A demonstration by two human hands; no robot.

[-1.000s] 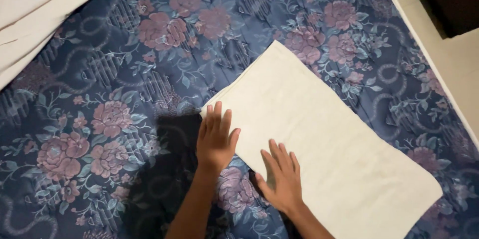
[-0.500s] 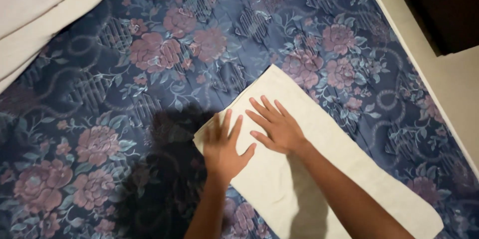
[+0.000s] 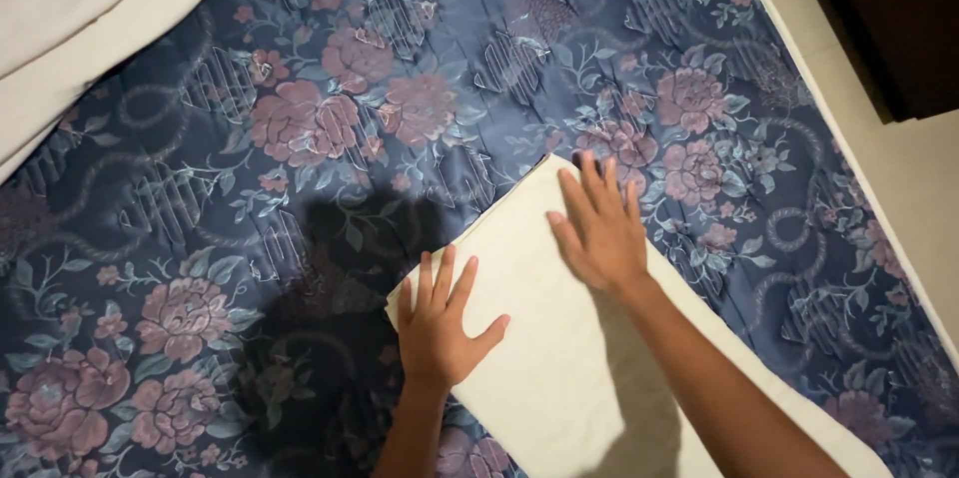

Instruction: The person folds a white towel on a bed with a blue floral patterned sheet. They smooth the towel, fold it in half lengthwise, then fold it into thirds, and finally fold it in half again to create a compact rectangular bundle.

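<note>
head view: left hand (image 3: 440,323) and right hand (image 3: 602,228), both released, flat on cream towel (image 3: 559,368) over floral bedspread (image 3: 300,138)

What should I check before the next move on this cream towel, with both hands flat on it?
1. Left hand flat on the towel, near its left corner: ok.
2. Right hand flat at the top corner: ok.
3. Towel lies smooth between the hands: ok.
4. Towel's lower right end: runs out of frame, cannot tell.
5. Floral bedspread around the towel bears nothing else close by: ok.
6. White sheet apart from the towel: ok.
</note>
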